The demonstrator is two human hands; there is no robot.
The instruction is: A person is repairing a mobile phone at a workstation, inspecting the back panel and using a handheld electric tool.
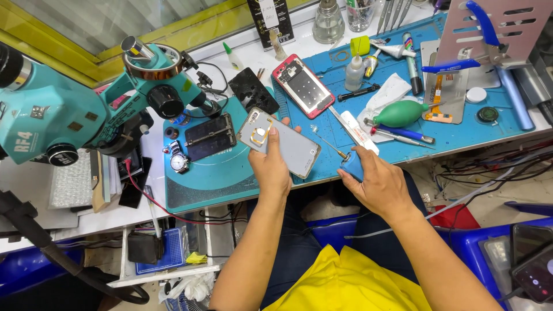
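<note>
My left hand (269, 167) holds a silver phone (286, 144) by its back cover, thumb resting near a gold ring holder. The phone is tilted above the front edge of the blue work mat (461, 135). My right hand (377, 181) grips the blue handle of a screwdriver (350, 164), whose thin shaft points up and left toward the phone's lower right corner. The tip stays a short way from the phone.
A teal microscope (86, 103) stands at the left over a round teal mat (213, 173) with a dark phone and a wristwatch. A red-framed opened phone (302, 85), green air blower (400, 113), glue bottles, pens and blue-handled pliers (484, 40) lie on the blue mat.
</note>
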